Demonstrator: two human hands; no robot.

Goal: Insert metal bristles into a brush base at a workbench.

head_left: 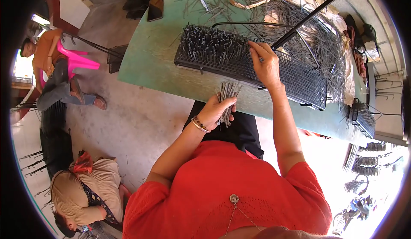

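Note:
My left hand (212, 113) is wrapped around a bundle of thin grey metal strips (227, 92), held upright just off the table's near edge. My right hand (267, 66) is over a long black perforated rack (295, 77), its thumb and fingers drawn together; whatever they pinch is too small to make out. Dark upright strips (209, 44) stand packed in the holes of the rack's left part, while the holes right of my hand show bare. A black wire handle (252, 23) arches behind the rack.
The green table (147, 55) carries a large heap of loose dark strips (325, 46) on brown paper, and a phone (155, 8). A black pole (314, 14) slants over the rack. One person (51, 55) sits by a pink chair (77, 59); another person (87, 192) bends low at lower left.

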